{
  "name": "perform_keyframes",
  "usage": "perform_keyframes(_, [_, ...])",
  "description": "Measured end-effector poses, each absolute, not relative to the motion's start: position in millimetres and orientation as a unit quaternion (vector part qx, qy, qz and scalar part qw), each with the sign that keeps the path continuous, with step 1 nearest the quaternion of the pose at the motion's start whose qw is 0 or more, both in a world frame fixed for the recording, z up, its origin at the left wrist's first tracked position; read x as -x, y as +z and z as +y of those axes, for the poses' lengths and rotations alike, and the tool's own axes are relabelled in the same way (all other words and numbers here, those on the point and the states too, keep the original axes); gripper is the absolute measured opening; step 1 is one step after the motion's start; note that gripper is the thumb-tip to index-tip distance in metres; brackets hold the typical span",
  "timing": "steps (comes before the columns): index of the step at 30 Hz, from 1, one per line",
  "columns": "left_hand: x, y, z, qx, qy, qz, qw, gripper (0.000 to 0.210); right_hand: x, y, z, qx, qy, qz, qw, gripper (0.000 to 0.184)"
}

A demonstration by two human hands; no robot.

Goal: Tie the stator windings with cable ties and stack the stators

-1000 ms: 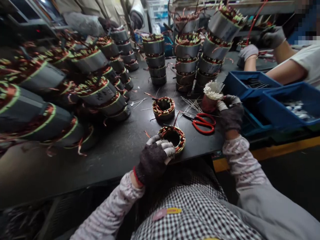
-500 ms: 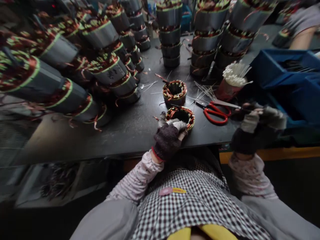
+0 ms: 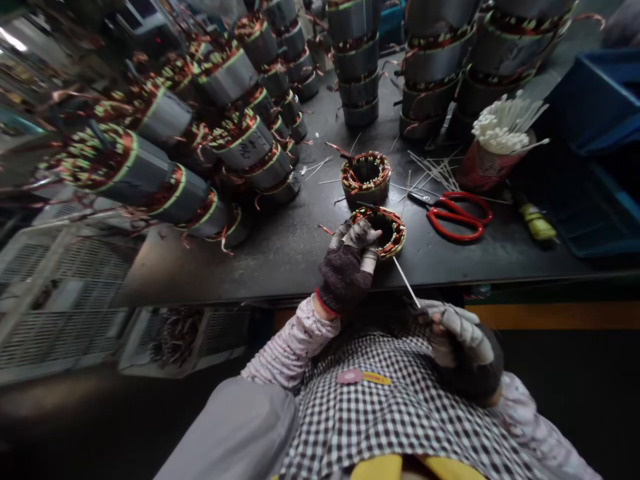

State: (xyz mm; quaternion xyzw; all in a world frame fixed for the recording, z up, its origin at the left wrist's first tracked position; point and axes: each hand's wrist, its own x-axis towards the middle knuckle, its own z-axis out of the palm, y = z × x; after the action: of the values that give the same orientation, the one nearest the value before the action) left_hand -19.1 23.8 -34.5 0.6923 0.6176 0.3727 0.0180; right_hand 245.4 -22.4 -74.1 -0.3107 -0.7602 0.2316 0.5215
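Observation:
A motor stator (image 3: 397, 248) with copper windings lies near the table's front edge. My left hand (image 3: 350, 267), in a dark glove with pale fingertips, grips its left side, fingers curled over the rim into the bore. A thin white strand (image 3: 407, 283) runs straight from the stator's front right side to my right hand (image 3: 463, 347). That hand is closed on the strand's end below the table edge; a small dark bit shows at its fingertips, too small to name. Just behind stands a second stator (image 3: 365, 193). Red-handled scissors (image 3: 457, 217) lie to the right.
Stacked stators (image 3: 240, 147) fill the left, with more stacks (image 3: 356, 73) at the back. A red cup (image 3: 487, 167) holds white strands, and loose white strands (image 3: 435, 175) lie beside it. Blue bins (image 3: 595, 100) and a yellow-green object (image 3: 539, 223) are at right.
My right hand has come left and down from beside the bins, and a white strand now stretches between it and the stator. My left hand stays on the stator. The view has shifted.

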Motion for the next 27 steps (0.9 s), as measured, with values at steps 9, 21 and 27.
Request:
perform_keyframes(9, [13,-31,30,-0.634,0.430,0.632,0.118,0.013,-199,-49,35,0.306,0.338,-0.740,0.494,0.018])
perform_keyframes(21, [23,-27,29,-0.690,0.439,0.565,0.105,0.012,-183,-12,60,0.421,0.426,-0.705,0.381,0.018])
perform_keyframes(27, [27,-22,25,-0.704,0.415,0.561,0.137,0.011,-179,-15,65,0.368,0.311,-0.774,0.411,0.017])
